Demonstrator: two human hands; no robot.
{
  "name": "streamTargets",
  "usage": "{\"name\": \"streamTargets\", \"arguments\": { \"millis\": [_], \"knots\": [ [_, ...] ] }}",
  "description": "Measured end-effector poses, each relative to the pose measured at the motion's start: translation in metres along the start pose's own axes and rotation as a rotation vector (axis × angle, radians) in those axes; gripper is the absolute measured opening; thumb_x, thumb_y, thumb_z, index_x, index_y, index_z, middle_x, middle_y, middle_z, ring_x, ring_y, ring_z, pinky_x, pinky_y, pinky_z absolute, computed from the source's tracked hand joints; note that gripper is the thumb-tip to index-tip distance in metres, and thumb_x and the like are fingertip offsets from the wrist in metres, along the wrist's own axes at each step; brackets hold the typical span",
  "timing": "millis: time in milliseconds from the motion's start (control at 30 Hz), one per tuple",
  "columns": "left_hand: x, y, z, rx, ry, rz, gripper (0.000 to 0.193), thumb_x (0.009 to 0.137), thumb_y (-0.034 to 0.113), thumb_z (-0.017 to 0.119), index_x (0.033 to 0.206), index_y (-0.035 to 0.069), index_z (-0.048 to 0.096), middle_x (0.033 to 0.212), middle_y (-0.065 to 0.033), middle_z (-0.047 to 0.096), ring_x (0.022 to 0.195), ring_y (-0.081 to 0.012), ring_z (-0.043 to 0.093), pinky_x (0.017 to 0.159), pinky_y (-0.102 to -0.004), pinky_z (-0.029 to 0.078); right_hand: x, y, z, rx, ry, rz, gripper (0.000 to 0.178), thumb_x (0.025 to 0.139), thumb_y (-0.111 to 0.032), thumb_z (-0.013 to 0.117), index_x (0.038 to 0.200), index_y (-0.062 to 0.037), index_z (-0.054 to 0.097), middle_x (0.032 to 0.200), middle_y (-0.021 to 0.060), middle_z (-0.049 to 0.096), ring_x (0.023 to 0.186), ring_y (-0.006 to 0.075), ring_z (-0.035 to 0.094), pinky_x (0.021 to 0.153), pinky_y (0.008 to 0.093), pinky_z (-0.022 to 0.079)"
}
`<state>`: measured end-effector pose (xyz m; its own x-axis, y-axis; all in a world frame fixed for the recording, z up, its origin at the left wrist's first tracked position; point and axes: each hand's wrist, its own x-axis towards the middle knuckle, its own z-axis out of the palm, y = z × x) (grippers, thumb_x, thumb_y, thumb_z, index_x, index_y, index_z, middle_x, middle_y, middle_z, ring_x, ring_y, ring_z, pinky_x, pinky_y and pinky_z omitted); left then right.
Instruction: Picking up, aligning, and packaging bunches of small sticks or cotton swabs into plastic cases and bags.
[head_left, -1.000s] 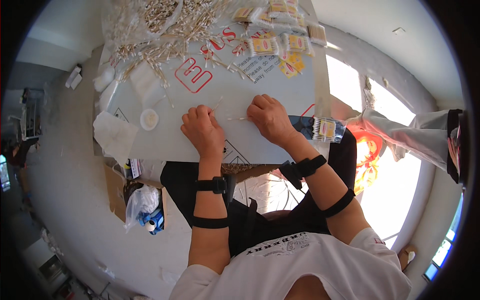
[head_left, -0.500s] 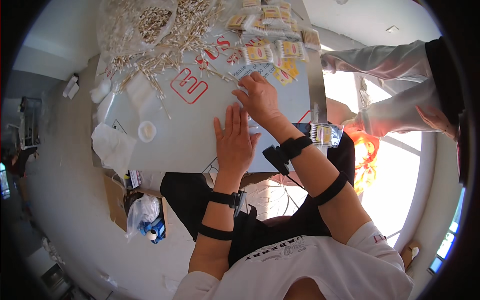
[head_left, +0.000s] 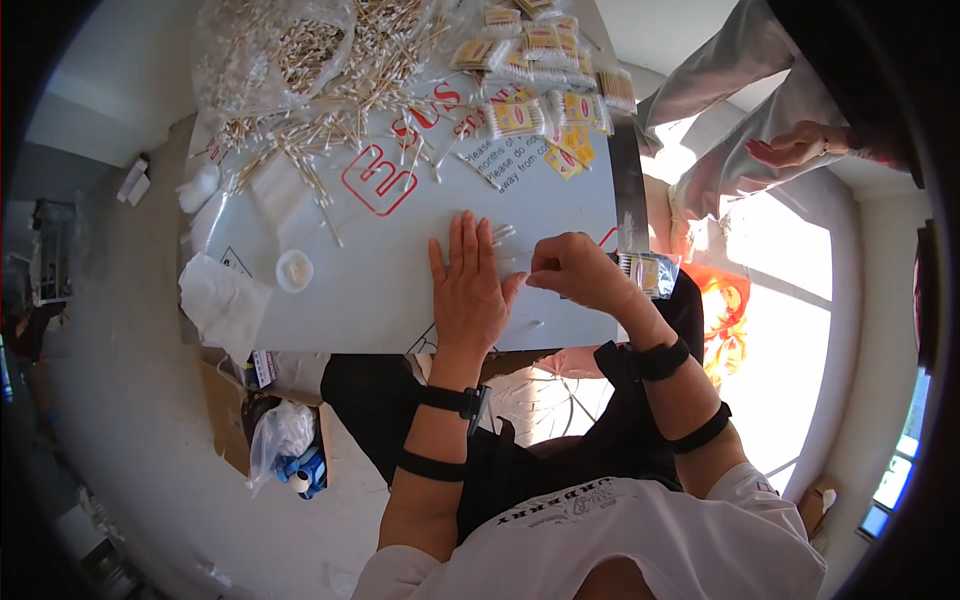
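Note:
My left hand lies flat on the table, its fingers stretched out and the thumb apart. A few cotton swabs lie beside its fingertips, partly hidden by it. Just right of that thumb, my right hand is closed in a pinch above the table; whatever its fingertips hold, if anything, is too small to make out. A single loose swab rests near the table's front edge. Past my hands a large heap of swabs spills from a clear plastic bag.
Packets of swabs are piled at the far right, by yellow cards. Another packet lies at the right edge. A small white dish and white tissue are at left. Another person's hand shows beyond the right side.
My right hand has moved nearer and to the right, from beyond my left fingertips to beside the left thumb. The left hand stays put. The other person's hand and legs have shifted.

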<state>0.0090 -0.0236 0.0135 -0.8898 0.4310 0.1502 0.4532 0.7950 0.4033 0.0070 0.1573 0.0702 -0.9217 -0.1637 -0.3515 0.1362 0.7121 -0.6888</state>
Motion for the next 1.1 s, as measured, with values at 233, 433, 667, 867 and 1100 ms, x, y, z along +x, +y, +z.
{"name": "streamTargets", "arguments": {
  "millis": [233,433,667,867,1100],
  "knots": [
    [0.005,0.005,0.000,0.041,0.004,0.027,0.080,0.087,0.042,0.064,0.146,0.000,0.031,0.154,-0.0185,0.030,0.144,-0.0312,0.026,0.116,-0.0545,0.016,0.095,-0.001,0.018,-0.243,0.542,-0.125,0.020,0.076,-0.011,0.072,0.095,-0.0065,0.065,0.096,0.0104,0.061,0.092,0.0289,0.063,0.076,0.0377,0.051],
    [0.002,0.002,-0.001,0.064,-0.035,0.010,0.079,0.088,0.043,0.062,0.147,0.000,0.030,0.154,-0.0187,0.028,0.145,-0.0311,0.025,0.117,-0.0538,0.017,0.123,-0.014,0.009,-0.204,0.561,-0.480,0.024,0.070,-0.007,0.076,0.091,-0.0071,0.064,0.099,0.0098,0.056,0.100,0.0311,0.059,0.082,0.0396,0.050],
    [0.002,0.001,-0.003,0.039,-0.010,-0.009,0.082,0.087,0.043,0.064,0.146,-0.002,0.028,0.155,-0.0223,0.024,0.145,-0.0353,0.021,0.117,-0.0534,0.016,0.121,-0.019,-0.002,-0.328,0.225,-0.348,0.016,0.073,-0.014,0.076,0.084,-0.0078,0.065,0.088,0.0083,0.061,0.087,0.0298,0.063,0.074,0.0386,0.051],
    [0.003,0.003,-0.003,0.012,0.008,-0.011,0.084,0.086,0.041,0.065,0.147,-0.002,0.027,0.154,-0.0229,0.025,0.146,-0.0355,0.019,0.117,-0.0538,0.015,0.113,-0.015,-0.001,-0.128,0.185,-0.346,0.022,0.079,-0.025,0.073,0.078,-0.0040,0.064,0.081,0.0105,0.067,0.076,0.0304,0.065,0.068,0.0400,0.051],
    [0.003,-0.002,0.002,0.076,-0.039,-0.007,0.075,0.085,0.037,0.062,0.144,-0.002,0.035,0.153,-0.0217,0.029,0.146,-0.0343,0.021,0.117,-0.0545,0.014,0.151,-0.082,0.033,-0.369,0.371,0.025,0.034,0.075,-0.032,0.068,0.087,-0.0001,0.068,0.087,0.0179,0.070,0.084,0.0356,0.069,0.073,0.0443,0.054]
  ]
}}
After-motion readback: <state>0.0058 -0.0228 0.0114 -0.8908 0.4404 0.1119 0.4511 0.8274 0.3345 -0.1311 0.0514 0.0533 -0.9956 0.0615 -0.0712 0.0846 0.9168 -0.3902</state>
